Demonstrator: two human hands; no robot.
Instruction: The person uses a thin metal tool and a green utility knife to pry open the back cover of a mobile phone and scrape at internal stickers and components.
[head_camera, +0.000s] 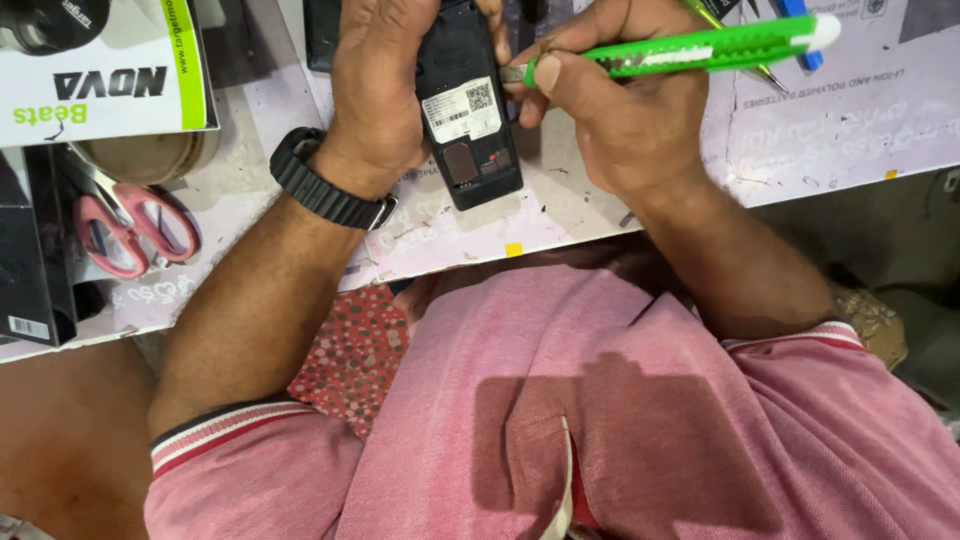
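Note:
My left hand (380, 90) grips a black mobile phone (470, 120) with its back cover off, showing a white label and the open battery bay, held over the white table (560, 215). A black wristwatch (320, 180) sits on that wrist. My right hand (610, 100) holds a green utility knife (700, 48), its metal tip touching the phone's right edge.
Pink-handled scissors (125, 225) lie at the left beside a black box (35, 250). A white and green carton (100, 65) sits at the top left. A blue pen (800, 30) and printed sheets lie at the top right. My pink shirt fills the lower frame.

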